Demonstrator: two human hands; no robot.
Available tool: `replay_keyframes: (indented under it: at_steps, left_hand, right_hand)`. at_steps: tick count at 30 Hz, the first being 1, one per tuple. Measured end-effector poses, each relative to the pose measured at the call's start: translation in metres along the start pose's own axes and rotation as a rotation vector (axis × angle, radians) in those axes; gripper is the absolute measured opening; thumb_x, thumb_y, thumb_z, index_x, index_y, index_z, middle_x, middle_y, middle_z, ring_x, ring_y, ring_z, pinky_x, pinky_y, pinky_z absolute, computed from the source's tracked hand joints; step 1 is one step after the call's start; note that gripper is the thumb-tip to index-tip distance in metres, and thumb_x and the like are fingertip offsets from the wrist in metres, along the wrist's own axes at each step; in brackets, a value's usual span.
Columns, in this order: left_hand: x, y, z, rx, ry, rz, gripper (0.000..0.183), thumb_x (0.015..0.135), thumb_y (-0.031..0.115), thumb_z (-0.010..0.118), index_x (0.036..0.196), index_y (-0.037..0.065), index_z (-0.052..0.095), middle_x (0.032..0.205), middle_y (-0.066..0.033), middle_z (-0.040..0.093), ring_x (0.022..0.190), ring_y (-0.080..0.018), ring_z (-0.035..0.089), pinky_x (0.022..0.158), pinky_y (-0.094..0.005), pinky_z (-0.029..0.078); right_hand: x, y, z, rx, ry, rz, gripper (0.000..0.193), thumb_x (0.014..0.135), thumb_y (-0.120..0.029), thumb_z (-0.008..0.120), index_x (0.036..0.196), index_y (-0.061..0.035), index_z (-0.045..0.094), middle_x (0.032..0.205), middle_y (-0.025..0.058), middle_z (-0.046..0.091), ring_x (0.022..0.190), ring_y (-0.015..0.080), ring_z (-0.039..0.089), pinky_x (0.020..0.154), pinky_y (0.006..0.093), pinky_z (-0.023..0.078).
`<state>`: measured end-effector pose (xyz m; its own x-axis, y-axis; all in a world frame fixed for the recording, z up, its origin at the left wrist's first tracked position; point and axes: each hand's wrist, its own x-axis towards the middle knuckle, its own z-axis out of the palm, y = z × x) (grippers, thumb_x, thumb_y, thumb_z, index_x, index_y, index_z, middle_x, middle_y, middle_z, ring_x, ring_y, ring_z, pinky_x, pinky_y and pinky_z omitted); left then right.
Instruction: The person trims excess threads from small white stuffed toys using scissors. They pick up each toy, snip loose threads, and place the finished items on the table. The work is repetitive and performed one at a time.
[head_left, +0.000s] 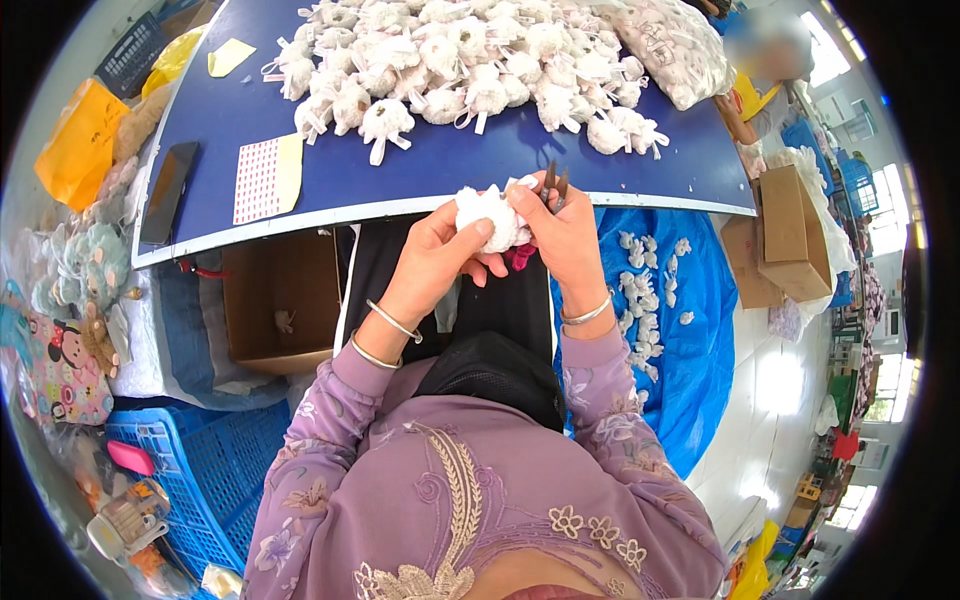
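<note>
Just over the near table edge, my left hand [437, 245] is closed round a small white plush piece [484, 220], thumb on top. My right hand [564, 240] pinches the same piece from its right side. Thread snips [553, 188] sit in my right hand, their two dark pointed blades sticking up past the fingers and apart at the tips. Something pink [520, 256] shows below the plush, partly hidden by the fingers. On the blue table [420, 180] ahead lies a large heap of similar white plush pieces [440, 60] with ribbon loops.
A clear bag of plush pieces [680, 50] stands at the table's far right. A printed sheet [265, 180] and a dark phone-like slab [168, 193] lie left. Cartons [790, 230], a blue crate [215, 470] and a blue sheet [700, 340] with plush pieces flank me. Another person [760, 100] is at right.
</note>
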<state>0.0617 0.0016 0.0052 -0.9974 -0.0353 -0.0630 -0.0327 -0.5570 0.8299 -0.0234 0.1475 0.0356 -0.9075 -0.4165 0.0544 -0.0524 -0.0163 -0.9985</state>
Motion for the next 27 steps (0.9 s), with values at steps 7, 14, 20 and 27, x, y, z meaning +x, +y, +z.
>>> replay_keyframes:
  at_steps: [7, 14, 20, 27]
  left_hand:
    - [-0.001, 0.005, 0.002, 0.113, -0.051, 0.095, 0.029, 0.092, 0.002, 0.054, 0.121, 0.001, 0.052, 0.101, -0.0122, 0.066, 0.075, -0.0152, 0.067, 0.058, -0.0229, 0.051]
    - [-0.001, -0.009, -0.002, 0.048, -0.066, 0.246, 0.033, 0.091, -0.003, 0.055, 0.121, 0.008, 0.045, 0.109, -0.0114, 0.064, 0.084, -0.0156, 0.066, 0.062, -0.023, 0.05]
    - [0.0, -0.015, -0.005, 0.095, -0.156, 0.254, 0.024, 0.092, -0.004, 0.054, 0.111, 0.01, 0.049, 0.115, -0.0114, 0.06, 0.083, -0.0139, 0.064, 0.062, -0.022, 0.048]
    - [0.003, -0.021, -0.014, 0.07, -0.211, 0.374, 0.028, 0.09, -0.01, 0.05, 0.109, 0.01, 0.055, 0.127, -0.0092, 0.055, 0.091, -0.0115, 0.059, 0.068, -0.0231, 0.049]
  right_hand:
    - [-0.011, -0.013, -0.003, 0.137, -0.026, 0.002, 0.007, 0.086, -0.007, 0.069, 0.084, -0.0022, 0.064, 0.078, -0.0002, 0.061, 0.066, 0.0043, 0.052, 0.053, 0.0202, 0.039]
    - [-0.011, -0.009, -0.037, 0.146, -0.404, -0.209, 0.02, 0.077, 0.005, 0.069, 0.095, -0.0017, 0.066, 0.081, -0.0008, 0.058, 0.071, 0.0048, 0.05, 0.062, 0.019, 0.038]
    - [-0.017, -0.023, -0.012, -0.009, -0.208, -0.076, 0.019, 0.082, -0.002, 0.071, 0.101, -0.0016, 0.066, 0.08, -0.0046, 0.058, 0.068, 0.0014, 0.048, 0.062, 0.0179, 0.04]
    - [-0.018, -0.013, -0.023, -0.023, -0.352, -0.03, 0.004, 0.085, -0.001, 0.068, 0.089, -0.001, 0.066, 0.082, -0.0018, 0.061, 0.069, 0.0029, 0.052, 0.062, 0.0189, 0.04]
